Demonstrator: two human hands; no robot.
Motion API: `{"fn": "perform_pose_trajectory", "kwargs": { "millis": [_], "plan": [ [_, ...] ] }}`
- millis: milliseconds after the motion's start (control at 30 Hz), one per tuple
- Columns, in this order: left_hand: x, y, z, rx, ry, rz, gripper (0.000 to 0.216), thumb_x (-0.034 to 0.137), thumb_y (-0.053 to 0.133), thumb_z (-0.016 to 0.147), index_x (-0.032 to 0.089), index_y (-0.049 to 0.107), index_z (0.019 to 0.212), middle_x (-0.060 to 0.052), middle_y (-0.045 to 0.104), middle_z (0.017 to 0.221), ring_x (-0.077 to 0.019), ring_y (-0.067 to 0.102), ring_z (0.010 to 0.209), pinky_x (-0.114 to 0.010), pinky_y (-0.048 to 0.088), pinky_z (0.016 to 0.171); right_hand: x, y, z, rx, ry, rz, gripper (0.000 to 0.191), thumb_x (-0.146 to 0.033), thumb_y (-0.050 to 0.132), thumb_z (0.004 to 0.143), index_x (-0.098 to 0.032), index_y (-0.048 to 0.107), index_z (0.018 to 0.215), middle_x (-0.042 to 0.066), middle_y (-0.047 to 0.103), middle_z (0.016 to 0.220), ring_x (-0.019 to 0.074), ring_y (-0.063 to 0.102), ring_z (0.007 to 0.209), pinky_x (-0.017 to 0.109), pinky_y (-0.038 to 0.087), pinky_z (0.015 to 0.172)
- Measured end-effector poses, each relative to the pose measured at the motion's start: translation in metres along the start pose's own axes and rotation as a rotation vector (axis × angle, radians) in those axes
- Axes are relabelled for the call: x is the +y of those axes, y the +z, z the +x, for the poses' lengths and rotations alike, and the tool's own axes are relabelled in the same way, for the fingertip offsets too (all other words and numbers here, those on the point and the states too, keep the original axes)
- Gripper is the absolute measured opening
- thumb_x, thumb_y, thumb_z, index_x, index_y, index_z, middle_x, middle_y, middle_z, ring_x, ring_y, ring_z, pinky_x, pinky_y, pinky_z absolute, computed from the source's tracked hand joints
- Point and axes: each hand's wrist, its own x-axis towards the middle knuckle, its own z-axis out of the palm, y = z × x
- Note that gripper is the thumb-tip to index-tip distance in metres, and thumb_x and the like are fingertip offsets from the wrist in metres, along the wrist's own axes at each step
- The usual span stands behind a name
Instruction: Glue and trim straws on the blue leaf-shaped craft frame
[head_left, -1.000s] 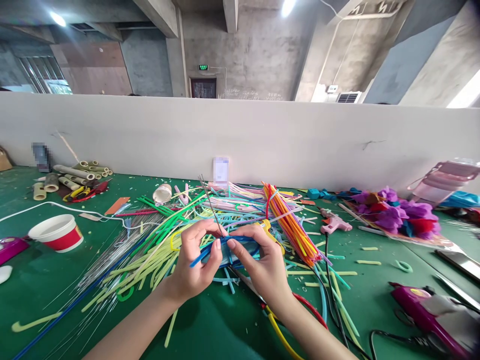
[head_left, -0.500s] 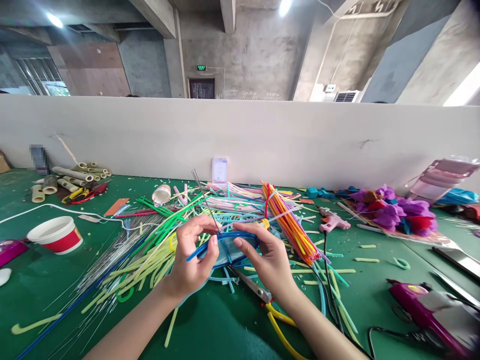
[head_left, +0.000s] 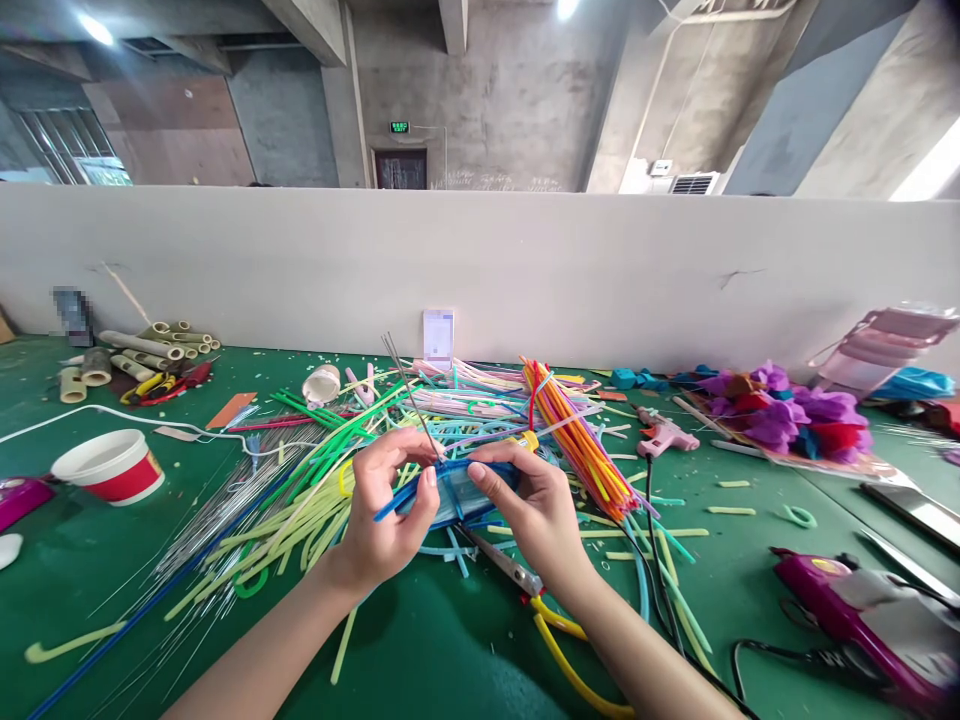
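Note:
A blue wire-framed piece (head_left: 459,497) with a pale, see-through middle and dark blue edging is held between my two hands over the table. My left hand (head_left: 391,497) pinches its left end and top edge between thumb and fingers. Several thin wires (head_left: 405,372) rise from the top of the piece beside my left fingertips. My right hand (head_left: 536,497) grips the upper right edge, thumb in front and fingers behind. Scissors-like cutters with yellow handles (head_left: 559,640) lie under my right hand, partly hidden by the forearm. How the piece is joined is hidden by my fingers.
Colourful fuzzy stems (head_left: 262,545) and bare wires cover the table's middle. An orange bundle (head_left: 577,435) and a pink glue gun (head_left: 666,437) lie to the right, near purple flowers (head_left: 780,420). A paper cup (head_left: 109,467) stands left. A magenta tool (head_left: 847,625) sits front right.
My right fingers and thumb have shifted slightly and press closer to the top edge. The blue piece tilts a little differently. The whole view has moved slightly.

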Motion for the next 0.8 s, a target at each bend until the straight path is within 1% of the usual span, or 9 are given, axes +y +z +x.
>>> {"fn": "perform_pose_trajectory", "kwargs": {
  "millis": [200,300,367,400,500,600,700,800],
  "plan": [
    [-0.0008,-0.0001,0.0009,0.013,-0.009,-0.004,0.054,0.006,0.054,0.089,0.026,0.034,0.135,-0.007,0.06,0.105,-0.0188,0.064,0.094,-0.037,0.057,0.079,0.0039,-0.0024,0.0026,-0.042,0.054,0.046,0.022,-0.043,0.07,0.083,-0.022,0.073,0.09,0.004,0.074,0.09,0.0208,0.068,0.086,0.034,0.055,0.08],
    [-0.0018,-0.0006,0.0009,0.02,-0.014,-0.003,0.054,0.006,0.054,0.089,0.025,0.034,0.135,-0.007,0.06,0.105,-0.0184,0.064,0.094,-0.037,0.057,0.079,0.0059,-0.0054,0.0019,-0.128,0.088,0.147,0.03,-0.041,0.074,0.08,-0.024,0.072,0.104,0.005,0.073,0.104,0.022,0.068,0.095,0.034,0.056,0.081],
    [-0.002,-0.0008,0.0007,0.025,-0.02,-0.005,0.054,0.005,0.054,0.089,0.025,0.034,0.135,-0.007,0.06,0.106,-0.0181,0.064,0.095,-0.036,0.056,0.08,0.0066,-0.0061,0.0012,-0.158,0.099,0.179,0.035,-0.039,0.076,0.079,-0.026,0.071,0.111,0.005,0.072,0.111,0.0217,0.067,0.099,0.033,0.056,0.082],
    [-0.0018,-0.0008,0.0006,0.026,-0.021,-0.007,0.054,0.005,0.054,0.088,0.025,0.034,0.135,-0.007,0.06,0.106,-0.018,0.064,0.096,-0.036,0.056,0.08,0.007,-0.0059,0.0009,-0.15,0.094,0.172,0.033,-0.039,0.075,0.08,-0.026,0.071,0.109,0.004,0.072,0.11,0.0213,0.067,0.098,0.032,0.056,0.082],
    [-0.0003,-0.0004,0.0005,0.017,-0.007,-0.01,0.055,0.004,0.054,0.087,0.025,0.034,0.134,-0.008,0.06,0.106,-0.0179,0.063,0.094,-0.037,0.057,0.08,0.0084,-0.0033,0.0005,-0.077,0.069,0.104,0.023,-0.041,0.072,0.082,-0.024,0.074,0.097,0.003,0.074,0.096,0.0202,0.068,0.091,0.032,0.055,0.079],
    [0.0012,0.0002,0.0003,0.011,0.009,-0.002,0.055,0.003,0.054,0.087,0.025,0.034,0.133,-0.007,0.06,0.106,-0.0177,0.063,0.093,-0.036,0.057,0.078,0.0087,-0.0003,0.0005,-0.009,0.071,0.054,0.021,-0.042,0.073,0.081,-0.022,0.074,0.087,0.002,0.073,0.084,0.0191,0.068,0.08,0.03,0.054,0.073],
    [0.0018,0.0001,0.0002,0.012,-0.005,-0.008,0.055,0.003,0.054,0.087,0.025,0.034,0.133,-0.007,0.06,0.106,-0.0176,0.063,0.094,-0.036,0.057,0.078,0.0078,0.0006,0.001,0.019,0.071,0.036,0.02,-0.041,0.073,0.08,-0.021,0.073,0.084,0.002,0.074,0.083,0.0191,0.068,0.079,0.03,0.054,0.072],
    [0.0014,-0.0008,0.0006,0.018,-0.027,-0.022,0.055,0.003,0.055,0.087,0.025,0.034,0.134,-0.007,0.059,0.105,-0.0177,0.063,0.094,-0.036,0.056,0.079,0.0095,-0.0006,0.0019,-0.024,0.051,0.034,0.021,-0.041,0.072,0.082,-0.022,0.073,0.09,0.003,0.074,0.09,0.0202,0.069,0.086,0.032,0.055,0.078]
  ]
}}
